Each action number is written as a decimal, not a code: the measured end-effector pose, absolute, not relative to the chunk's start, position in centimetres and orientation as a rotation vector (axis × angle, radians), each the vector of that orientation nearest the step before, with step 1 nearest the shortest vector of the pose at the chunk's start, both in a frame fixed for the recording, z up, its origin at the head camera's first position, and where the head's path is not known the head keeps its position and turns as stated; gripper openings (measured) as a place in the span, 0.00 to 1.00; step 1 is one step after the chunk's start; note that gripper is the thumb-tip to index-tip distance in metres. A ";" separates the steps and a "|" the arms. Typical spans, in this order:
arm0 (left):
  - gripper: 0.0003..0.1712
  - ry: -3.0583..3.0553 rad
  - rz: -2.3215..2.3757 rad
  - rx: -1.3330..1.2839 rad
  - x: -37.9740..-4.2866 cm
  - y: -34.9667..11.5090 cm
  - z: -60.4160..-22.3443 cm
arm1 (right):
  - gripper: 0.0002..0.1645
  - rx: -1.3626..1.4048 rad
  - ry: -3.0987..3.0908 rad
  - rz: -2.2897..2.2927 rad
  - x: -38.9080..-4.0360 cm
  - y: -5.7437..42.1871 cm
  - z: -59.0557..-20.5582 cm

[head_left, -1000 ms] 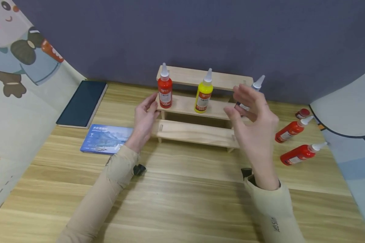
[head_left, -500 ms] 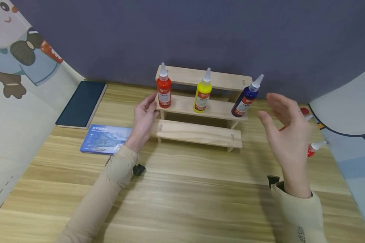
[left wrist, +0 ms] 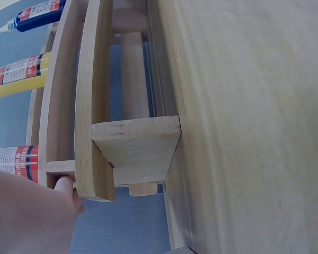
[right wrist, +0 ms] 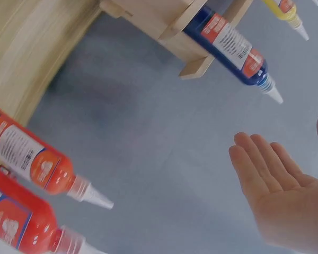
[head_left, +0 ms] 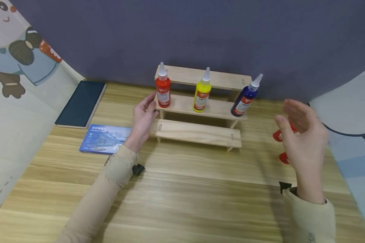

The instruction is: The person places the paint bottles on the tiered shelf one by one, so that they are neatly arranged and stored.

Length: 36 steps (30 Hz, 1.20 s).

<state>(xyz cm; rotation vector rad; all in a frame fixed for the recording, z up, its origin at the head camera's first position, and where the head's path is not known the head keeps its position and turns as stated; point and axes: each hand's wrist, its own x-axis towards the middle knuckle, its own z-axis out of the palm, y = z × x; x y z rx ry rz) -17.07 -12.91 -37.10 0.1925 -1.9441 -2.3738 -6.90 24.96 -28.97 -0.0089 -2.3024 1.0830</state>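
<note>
A stepped wooden shelf rack (head_left: 197, 132) stands against the back. On its middle tier are a red paint bottle (head_left: 163, 96) at the left, a yellow paint bottle (head_left: 202, 98) in the centre and a dark blue paint bottle (head_left: 244, 102) at the right. My left hand (head_left: 143, 118) grips the left end of that tier, beside the red bottle; the left wrist view shows the thumb (left wrist: 64, 184) at the wood. Held in the air to the right of the rack, my right hand (head_left: 305, 141) is empty, its fingers extended and thumb apart. It partly hides two more red paint bottles (right wrist: 32, 153).
A dark notebook (head_left: 81, 104) lies at the back left, with a blue box (head_left: 104, 137) printed with a lake scene in front of it. A dark fabric panel (head_left: 182, 33) rises behind the rack. Printed panels border both sides of the wooden table (head_left: 200, 195).
My right hand has moved right, away from the dark blue bottle, which now shows fully on the middle tier. It now overlaps the red bottles at the right. The left hand stays in place.
</note>
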 end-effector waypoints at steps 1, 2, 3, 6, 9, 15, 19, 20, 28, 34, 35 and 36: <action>0.27 -1.945 -2.371 0.195 -17.1 -12.9 -37.1 | 0.28 -0.021 -2.301 1.088 -6.9 25.1 -29.1; 0.27 -1.947 -2.369 0.195 -17.1 -12.9 -37.1 | 0.27 -0.028 -2.300 1.094 -6.9 25.3 -29.2; 0.27 -1.948 -2.367 0.195 -17.1 -13.0 -37.1 | 0.28 -0.036 -2.299 1.099 -6.9 25.6 -29.3; 0.27 -1.950 -2.362 0.192 -17.1 -13.0 -37.2 | 0.28 -0.043 -2.292 1.113 -7.0 26.2 -29.6; 0.27 -1.951 -2.359 0.179 -17.1 -12.9 -37.1 | 0.28 -0.040 -2.274 1.125 -7.2 26.9 -29.9; 0.27 -1.954 -2.362 0.166 -17.2 -12.8 -37.2 | 0.28 -0.076 -2.268 1.141 -7.0 28.5 -30.7; 0.27 -1.949 -2.368 0.165 -17.2 -12.8 -37.3 | 0.28 -0.103 -2.293 1.093 -6.6 29.7 -31.3; 0.27 -1.947 -2.367 0.164 -17.2 -12.8 -37.3 | 0.28 -0.111 -2.298 1.074 -6.5 30.0 -31.4; 0.27 -1.965 -2.346 0.170 -17.1 -12.9 -37.2 | 0.30 -0.224 -2.378 0.913 -5.8 32.2 -32.3; 0.27 -1.972 -2.332 0.168 -17.1 -12.9 -37.3 | 0.31 -0.283 -2.373 0.880 -5.3 33.5 -33.0; 0.27 -1.972 -2.335 0.166 -17.1 -12.9 -37.3 | 0.31 -0.311 -2.378 0.884 -5.2 33.6 -33.0; 0.27 -1.973 -2.336 0.165 -17.1 -13.0 -37.3 | 0.31 -0.344 -2.392 0.882 -5.1 33.7 -33.1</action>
